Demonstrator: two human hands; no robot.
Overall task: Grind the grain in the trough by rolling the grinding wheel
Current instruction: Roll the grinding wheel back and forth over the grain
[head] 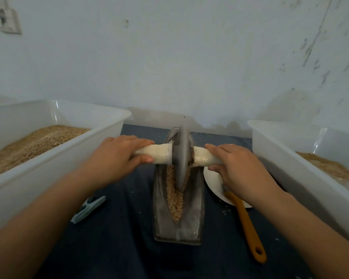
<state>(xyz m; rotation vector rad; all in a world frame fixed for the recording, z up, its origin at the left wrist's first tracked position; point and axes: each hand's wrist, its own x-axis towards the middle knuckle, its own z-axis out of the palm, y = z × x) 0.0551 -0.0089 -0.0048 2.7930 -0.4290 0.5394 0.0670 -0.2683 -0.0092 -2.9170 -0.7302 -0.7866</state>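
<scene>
Two white plastic tubs of tan grain sit at the left (54,156) and right (302,164) edges of the dark-blue cloth-covered tabletop (117,228). An orange-handled spatula (248,224) rests on a white plate (214,184); a pale-green plastic tool (89,208) lies beside the left tub.

dim, flat indoor light; soft focus throughout; wide-angle bending at edges; motion-blurred hands (117,156)

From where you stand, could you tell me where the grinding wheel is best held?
Hold the grinding wheel by its pale axle handles, one on each side of the disc, coming from above as the left hand and right hand do. The disc stands upright in the trough, leaving only the handles free.
</scene>
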